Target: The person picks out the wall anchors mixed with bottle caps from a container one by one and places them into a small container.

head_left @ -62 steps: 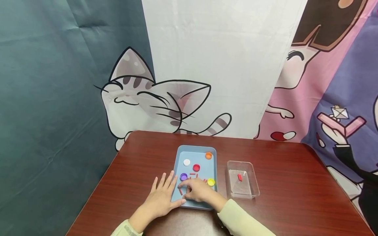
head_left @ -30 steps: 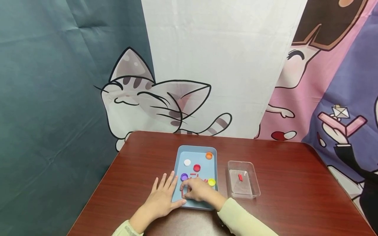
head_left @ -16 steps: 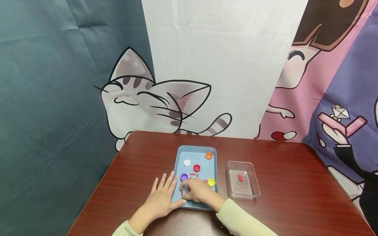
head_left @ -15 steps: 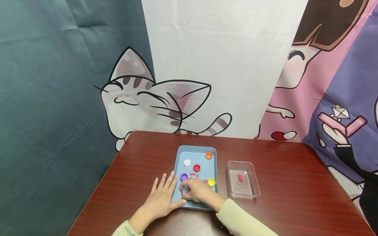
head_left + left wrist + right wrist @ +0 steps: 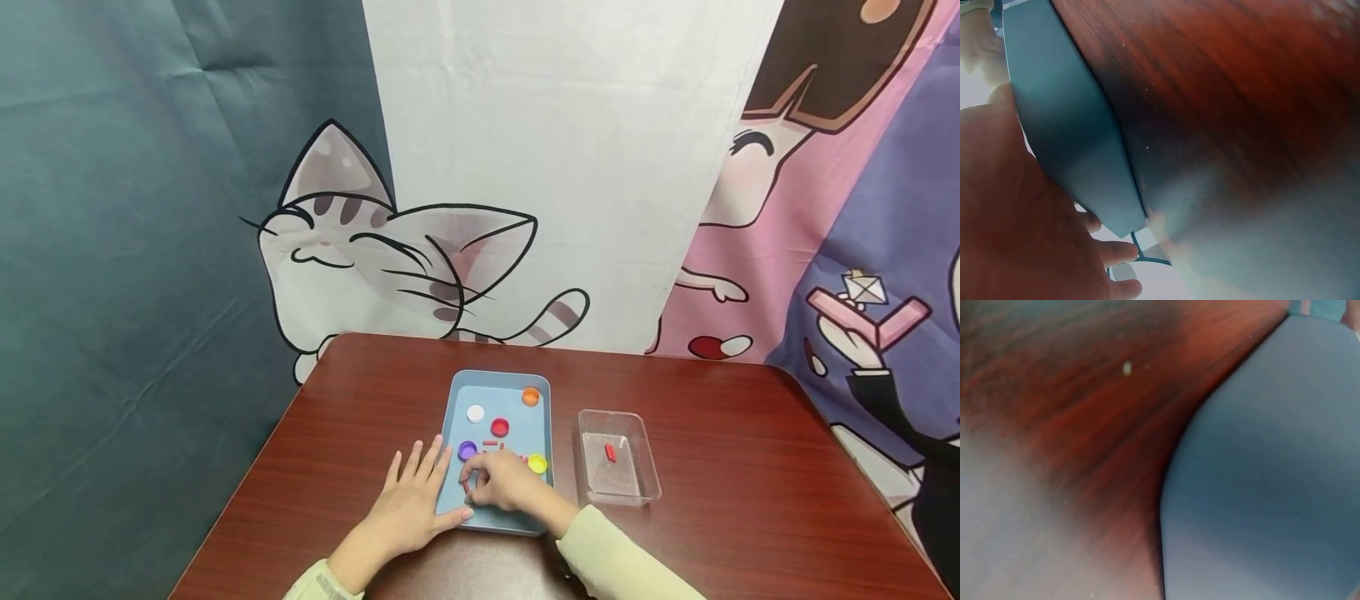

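Tray (image 5: 493, 393) touched the left hand (image 5: 410, 506), whose fingers were spread. Inside, the right hand (image 5: 504, 482) pinched a red stick (image 5: 466, 487) between thumb and finger, near the purple cap (image 5: 467, 451)

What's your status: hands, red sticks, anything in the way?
Left hand spread at edge of blue tray. Right hand pinching red stick inside it. Purple cap close ahead.

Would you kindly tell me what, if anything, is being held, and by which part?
The right hand seems to pinch a red stick by its ends; the left hand, fingers straight, rests against the tray.
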Action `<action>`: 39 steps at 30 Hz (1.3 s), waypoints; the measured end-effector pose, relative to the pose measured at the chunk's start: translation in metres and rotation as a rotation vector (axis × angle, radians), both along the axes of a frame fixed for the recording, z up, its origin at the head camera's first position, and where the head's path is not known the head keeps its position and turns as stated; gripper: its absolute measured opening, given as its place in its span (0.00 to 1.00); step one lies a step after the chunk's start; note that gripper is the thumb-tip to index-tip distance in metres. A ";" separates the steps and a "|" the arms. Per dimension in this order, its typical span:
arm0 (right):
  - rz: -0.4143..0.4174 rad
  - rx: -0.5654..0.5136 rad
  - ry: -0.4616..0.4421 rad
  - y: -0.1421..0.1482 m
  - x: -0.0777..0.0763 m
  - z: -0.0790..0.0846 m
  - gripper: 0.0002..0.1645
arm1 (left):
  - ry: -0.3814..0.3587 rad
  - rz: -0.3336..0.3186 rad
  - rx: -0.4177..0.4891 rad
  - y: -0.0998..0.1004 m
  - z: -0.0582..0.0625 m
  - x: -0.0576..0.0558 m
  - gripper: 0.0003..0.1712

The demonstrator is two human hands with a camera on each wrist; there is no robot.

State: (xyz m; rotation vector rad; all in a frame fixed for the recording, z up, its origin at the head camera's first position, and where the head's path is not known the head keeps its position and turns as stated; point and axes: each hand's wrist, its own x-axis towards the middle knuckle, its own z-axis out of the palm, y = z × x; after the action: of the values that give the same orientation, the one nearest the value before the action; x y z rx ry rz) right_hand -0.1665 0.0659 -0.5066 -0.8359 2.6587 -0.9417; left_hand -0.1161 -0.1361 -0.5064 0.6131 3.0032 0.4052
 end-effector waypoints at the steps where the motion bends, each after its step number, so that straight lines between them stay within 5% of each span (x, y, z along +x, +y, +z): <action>1: 0.002 -0.012 0.004 0.001 0.000 0.000 0.11 | 0.003 0.000 -0.001 0.000 0.000 0.000 0.57; 18: 0.018 -0.156 0.055 0.023 -0.006 0.008 0.10 | 0.007 0.007 0.008 0.002 0.001 -0.001 0.56; 39: -0.095 -0.210 0.068 0.052 -0.004 0.029 0.12 | -0.016 0.025 0.007 0.001 -0.002 -0.001 0.57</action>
State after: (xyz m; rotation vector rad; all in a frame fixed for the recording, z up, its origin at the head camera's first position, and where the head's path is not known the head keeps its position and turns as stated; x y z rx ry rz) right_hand -0.1703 0.1175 -0.4777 -0.8021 2.7116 -1.2550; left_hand -0.1167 -0.1347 -0.5082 0.5709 2.9977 0.4205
